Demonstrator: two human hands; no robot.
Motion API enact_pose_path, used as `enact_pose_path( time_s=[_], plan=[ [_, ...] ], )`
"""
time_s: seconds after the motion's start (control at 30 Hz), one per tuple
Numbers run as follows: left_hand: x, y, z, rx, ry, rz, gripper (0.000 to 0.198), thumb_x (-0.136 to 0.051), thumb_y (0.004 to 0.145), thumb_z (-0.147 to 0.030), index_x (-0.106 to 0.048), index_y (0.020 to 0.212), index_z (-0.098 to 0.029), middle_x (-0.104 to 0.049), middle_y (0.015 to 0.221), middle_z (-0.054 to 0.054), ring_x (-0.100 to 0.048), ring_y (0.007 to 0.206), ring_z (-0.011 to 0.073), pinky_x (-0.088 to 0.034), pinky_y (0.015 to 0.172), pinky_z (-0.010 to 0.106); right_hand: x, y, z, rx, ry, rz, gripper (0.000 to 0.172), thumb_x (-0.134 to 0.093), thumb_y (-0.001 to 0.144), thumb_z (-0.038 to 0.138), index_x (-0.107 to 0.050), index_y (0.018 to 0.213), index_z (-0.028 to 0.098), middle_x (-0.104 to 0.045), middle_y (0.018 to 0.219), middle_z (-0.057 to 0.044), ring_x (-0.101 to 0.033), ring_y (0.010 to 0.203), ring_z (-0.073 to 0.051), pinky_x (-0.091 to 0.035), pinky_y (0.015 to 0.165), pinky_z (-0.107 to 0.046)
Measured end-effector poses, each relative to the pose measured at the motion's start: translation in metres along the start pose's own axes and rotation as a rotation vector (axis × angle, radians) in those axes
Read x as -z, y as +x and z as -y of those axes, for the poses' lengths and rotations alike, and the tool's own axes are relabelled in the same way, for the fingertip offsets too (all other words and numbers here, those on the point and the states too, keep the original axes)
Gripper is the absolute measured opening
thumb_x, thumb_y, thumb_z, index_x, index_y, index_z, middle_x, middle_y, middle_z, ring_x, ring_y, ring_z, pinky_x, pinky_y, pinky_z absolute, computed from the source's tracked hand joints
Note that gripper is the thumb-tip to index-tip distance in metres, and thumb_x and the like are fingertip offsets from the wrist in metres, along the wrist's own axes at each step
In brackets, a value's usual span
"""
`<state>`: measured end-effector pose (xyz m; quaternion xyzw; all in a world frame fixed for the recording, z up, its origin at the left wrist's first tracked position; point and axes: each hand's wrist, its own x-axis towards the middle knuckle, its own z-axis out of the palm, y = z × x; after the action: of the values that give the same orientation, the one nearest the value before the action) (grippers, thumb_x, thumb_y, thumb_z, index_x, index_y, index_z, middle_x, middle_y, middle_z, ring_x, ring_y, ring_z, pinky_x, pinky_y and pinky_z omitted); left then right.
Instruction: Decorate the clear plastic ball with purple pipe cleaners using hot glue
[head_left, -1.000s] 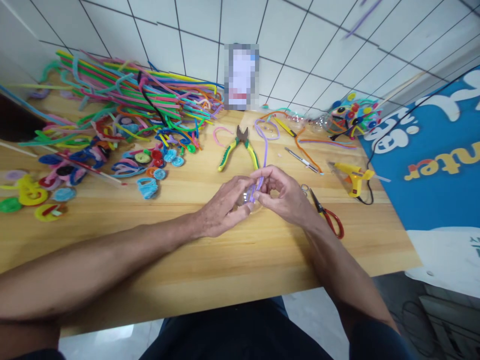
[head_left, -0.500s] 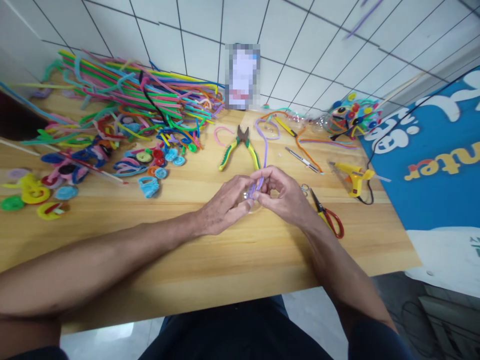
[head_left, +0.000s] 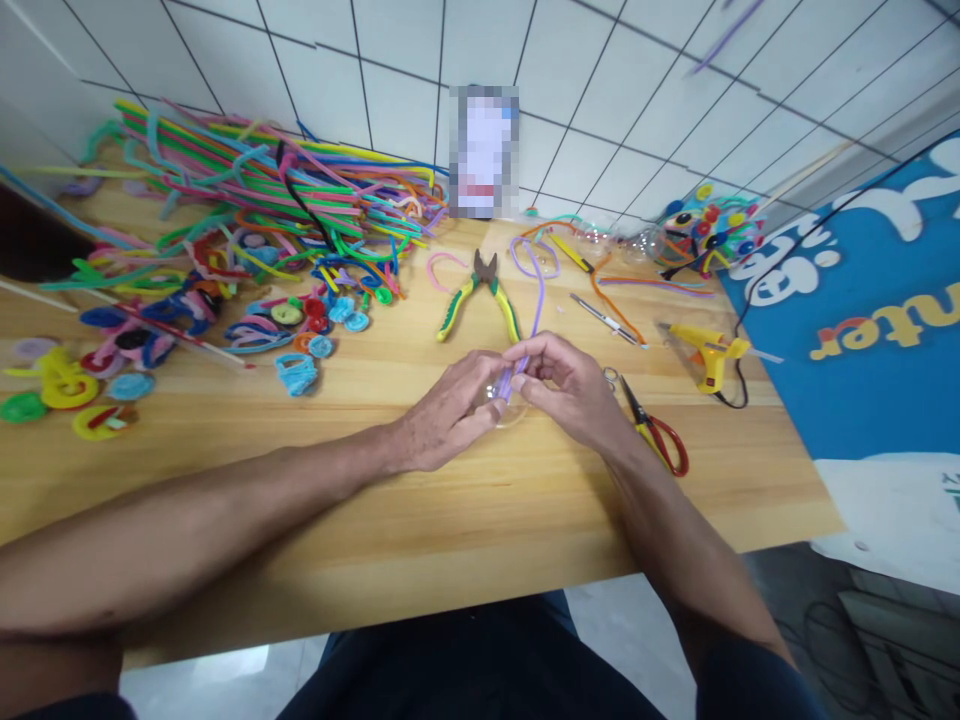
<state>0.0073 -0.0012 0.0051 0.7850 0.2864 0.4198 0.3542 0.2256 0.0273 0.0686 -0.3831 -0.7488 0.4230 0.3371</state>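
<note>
My left hand (head_left: 455, 408) is closed around a small clear plastic ball (head_left: 513, 412), with purple pipe cleaner lying along it. My right hand (head_left: 564, 388) pinches the purple pipe cleaner (head_left: 538, 300) between thumb and forefinger, against the ball. The free length of the pipe cleaner rises from the fingers and curls into a loop on the table behind. Both hands touch at the fingertips, just above the wooden table (head_left: 420, 530). Fingers hide most of the ball.
Pliers (head_left: 486, 280) lie spread behind my hands. To the right are scissors (head_left: 651, 425), a craft knife (head_left: 607, 319) and a yellow glue gun (head_left: 707, 352). A pile of coloured pipe cleaners (head_left: 262, 180) fills the back left. A phone (head_left: 486, 150) leans on the tiled wall.
The free stretch of purple pipe cleaner has swung slightly to the right. My right fingers have shifted a little on it; my left hand stays in place.
</note>
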Motion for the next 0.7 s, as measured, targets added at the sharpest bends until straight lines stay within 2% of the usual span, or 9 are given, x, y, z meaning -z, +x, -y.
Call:
enact_pose_path(
  time_s=[0.13, 0.27, 0.47, 0.7],
  plan=[
    [-0.001, -0.002, 0.002, 0.002, -0.003, -0.001, 0.041, -0.052, 0.116, -0.044, -0.054, 0.153, -0.026, -0.070, 0.143, 0.013, -0.067, 0.133, 0.0302, -0.057, 0.116, 0.051, -0.003, -0.001, -0.001, -0.028, 0.046, -0.027, 0.016, -0.074, 0.090, 0.024, -0.073, 0.106, 0.024, -0.067, 0.085, 0.003, -0.059, 0.073, -0.014, -0.049, 0.067, -0.029],
    [-0.003, -0.005, 0.006, 0.038, -0.031, -0.022, 0.052, -0.056, 0.114, -0.047, -0.048, 0.163, -0.028, -0.066, 0.153, 0.014, -0.066, 0.141, 0.0334, -0.055, 0.121, 0.057, -0.005, -0.001, 0.001, -0.064, 0.065, -0.044, 0.022, -0.075, 0.086, 0.024, -0.071, 0.107, 0.024, -0.066, 0.086, 0.003, -0.058, 0.073, -0.014, -0.049, 0.067, -0.029],
    [-0.004, -0.008, 0.009, 0.036, -0.029, -0.022, 0.062, -0.059, 0.113, -0.043, -0.040, 0.170, -0.027, -0.057, 0.166, 0.018, -0.058, 0.153, 0.0356, -0.050, 0.128, 0.061, -0.009, -0.001, -0.001, -0.093, 0.087, -0.070, 0.038, -0.074, 0.082, 0.024, -0.069, 0.120, 0.026, -0.062, 0.087, 0.004, -0.057, 0.073, -0.013, -0.049, 0.067, -0.029],
    [-0.001, -0.003, 0.004, -0.022, 0.021, -0.013, 0.056, -0.056, 0.113, -0.037, -0.044, 0.167, -0.029, -0.064, 0.156, 0.014, -0.063, 0.142, 0.0325, -0.054, 0.122, 0.056, -0.012, -0.001, -0.004, -0.130, 0.109, -0.120, 0.046, -0.079, 0.079, 0.027, -0.065, 0.122, 0.028, -0.058, 0.097, 0.003, -0.054, 0.074, -0.012, -0.048, 0.066, -0.028]
  ],
)
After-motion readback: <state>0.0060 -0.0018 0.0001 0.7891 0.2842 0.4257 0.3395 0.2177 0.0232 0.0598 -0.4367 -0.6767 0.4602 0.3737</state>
